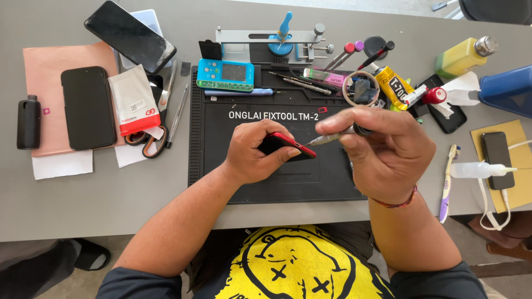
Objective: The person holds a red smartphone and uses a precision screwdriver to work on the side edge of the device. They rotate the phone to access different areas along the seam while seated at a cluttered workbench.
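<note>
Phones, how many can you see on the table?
5. One red phone in the left hand, two black ones at the left, one at the right edge, one under tissue. Clutter may hide more.

A white sachet with a red bottom band [133, 99] is lying left of my mat, beside a dark-screened phone [87, 108]. Another dark phone [129, 36] is resting above. A blue tester with a grey screen [225, 75] is sitting at the mat's top; a yellow glue tube [394, 87] is lying further right.
</note>
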